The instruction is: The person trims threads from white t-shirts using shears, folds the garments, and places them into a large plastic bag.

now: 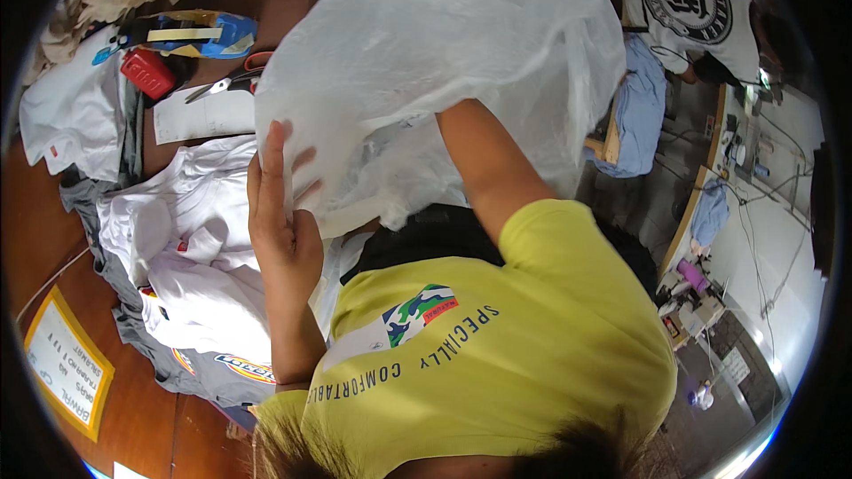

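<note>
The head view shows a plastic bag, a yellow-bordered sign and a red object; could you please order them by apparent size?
Largest to smallest:
1. Plastic bag
2. Yellow-bordered sign
3. Red object

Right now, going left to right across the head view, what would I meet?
Yellow-bordered sign, white garments, left hand, translucent plastic bag, light-blue cloth, purple object.
</note>
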`<state>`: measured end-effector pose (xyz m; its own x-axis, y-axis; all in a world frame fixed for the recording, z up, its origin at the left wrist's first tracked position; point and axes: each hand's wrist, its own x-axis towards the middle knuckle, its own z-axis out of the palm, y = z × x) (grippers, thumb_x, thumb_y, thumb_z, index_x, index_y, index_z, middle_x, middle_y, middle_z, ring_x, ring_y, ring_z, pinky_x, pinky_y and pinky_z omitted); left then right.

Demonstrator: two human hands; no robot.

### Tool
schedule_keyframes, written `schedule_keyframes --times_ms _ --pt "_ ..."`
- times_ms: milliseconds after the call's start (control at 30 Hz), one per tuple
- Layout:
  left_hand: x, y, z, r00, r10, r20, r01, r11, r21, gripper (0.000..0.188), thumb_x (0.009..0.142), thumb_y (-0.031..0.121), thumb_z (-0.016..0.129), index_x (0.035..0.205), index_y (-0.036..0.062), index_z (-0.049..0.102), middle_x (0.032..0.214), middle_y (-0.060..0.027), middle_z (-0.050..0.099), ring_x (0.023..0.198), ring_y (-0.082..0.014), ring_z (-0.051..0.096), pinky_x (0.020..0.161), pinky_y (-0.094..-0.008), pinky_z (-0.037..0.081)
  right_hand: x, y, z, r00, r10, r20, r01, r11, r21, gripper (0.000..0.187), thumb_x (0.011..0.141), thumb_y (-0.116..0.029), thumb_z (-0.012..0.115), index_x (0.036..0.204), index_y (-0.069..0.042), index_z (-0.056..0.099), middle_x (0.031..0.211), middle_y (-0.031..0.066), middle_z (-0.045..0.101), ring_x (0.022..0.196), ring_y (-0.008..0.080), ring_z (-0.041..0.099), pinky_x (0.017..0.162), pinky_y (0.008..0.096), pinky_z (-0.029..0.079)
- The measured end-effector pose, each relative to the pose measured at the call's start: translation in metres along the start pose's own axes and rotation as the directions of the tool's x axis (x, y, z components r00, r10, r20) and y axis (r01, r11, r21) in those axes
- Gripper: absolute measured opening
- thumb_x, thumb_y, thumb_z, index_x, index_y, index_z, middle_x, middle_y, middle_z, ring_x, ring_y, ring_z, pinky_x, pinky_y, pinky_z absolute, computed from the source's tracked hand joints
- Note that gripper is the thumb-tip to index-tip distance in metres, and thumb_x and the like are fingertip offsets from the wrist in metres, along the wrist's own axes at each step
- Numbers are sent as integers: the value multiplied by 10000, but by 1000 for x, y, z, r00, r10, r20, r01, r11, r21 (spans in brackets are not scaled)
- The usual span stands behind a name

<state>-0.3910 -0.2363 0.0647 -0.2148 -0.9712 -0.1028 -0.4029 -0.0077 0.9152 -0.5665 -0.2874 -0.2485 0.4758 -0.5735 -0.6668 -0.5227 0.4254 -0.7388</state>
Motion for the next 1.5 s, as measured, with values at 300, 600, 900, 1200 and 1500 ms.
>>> schedule_keyframes --times_ms 300,600,900,1200,1500 --pt "54 15 -4 993 -53 -107 16 948 -319 796 589 -130 293 1379 -42 275 1390 -230 323 1267 -342 367 933 -451 436 92 162 49 401 670 -624 -301 740 601 376 747 -307 684 1018 -49 653 1080 156 612 896 293 611 806 412 463" --pt "42 -3 9 958 217 -185 -83 833 547 1081 576 34 771 1412 -19 88 1447 -220 177 1290 -389 263 1045 -475 268 107 169 46 443 640 -628 11 696 718 399 740 -300 699 1053 -66 619 1098 143 601 907 281 599 807 419 460" --pt "30 -32 -28 934 30 -357 106 928 357 334 807 18 585 1137 13 536 815 -111 671 692 -203 645 645 -262 487 20 67 -55 850 421 -318 -175 793 583 517 734 -240 719 1182 -109 495 1117 106 571 939 252 563 796 415 454" --pt "21 -60 -51 910 -127 -394 130 991 -20 266 835 60 586 1089 -12 552 822 -77 662 663 -104 601 608 -217 465 -1 34 -82 886 463 30 -461 870 176 689 728 -181 739 1310 -153 372 1136 70 542 970 222 527 786 410 448" --pt "5 -13 -18 797 481 -364 -57 661 748 383 700 -19 655 1063 64 565 971 -115 575 946 -317 539 861 -408 419 -42 79 -37 896 371 245 -444 751 489 1057 699 -65 762 1444 -227 30 1257 38 444 1075 193 454 798 404 431"
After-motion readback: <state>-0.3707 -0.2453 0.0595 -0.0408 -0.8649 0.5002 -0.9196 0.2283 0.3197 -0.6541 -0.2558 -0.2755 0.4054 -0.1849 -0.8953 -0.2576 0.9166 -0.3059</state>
